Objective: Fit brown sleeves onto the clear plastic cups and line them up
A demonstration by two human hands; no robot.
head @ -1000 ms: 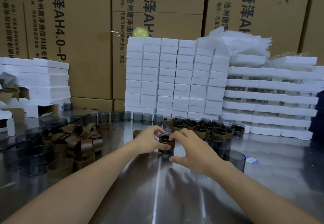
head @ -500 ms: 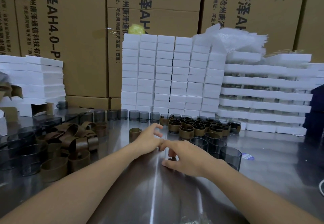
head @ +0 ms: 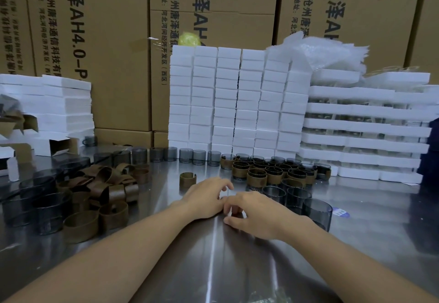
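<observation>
At the far left edge a small white bottle (head: 12, 169) stands on the steel table (head: 213, 267). Beside it, clear cups (head: 41, 199) crowd together, smoky and dim, overlapping too much to count. To their right lies a loose heap of sleeves (head: 107, 184), tangled at the back, with wider rings standing on edge in front. Behind the heap a cup row (head: 164, 154) of bare cups runs along the far side of the table toward the white boxes (head: 237, 103) stacked in the middle. A lone sleeve (head: 187, 179) stands just beyond the left hand.

The left hand (head: 204, 199) rests on the table near its middle, palm down, fingers loosely bent and a little spread, gripping nothing. Its fingertips meet those of the right hand (head: 257, 215), which lies just beside it. The right hand's fingers are curled under, with the tips and thumb on the steel, and nothing shows between them. Both forearms reach in from the lower edge.

Past the right hand, sleeved cups (head: 273, 172) stand packed in rows, touching one another, in front of the boxes. A few bare cups (head: 298, 197) sit between that group and the right wrist, the nearest cup (head: 317, 212) just beside the wrist. A blue sticker (head: 341, 212) lies flat on the table further right. Foam trays (head: 368, 127) are piled at the right, with crumpled plastic wrap (head: 332, 53) on top. Printed cartons (head: 95, 41) wall the back, and a yellow ball (head: 188, 39) sits against them above the boxes.
</observation>
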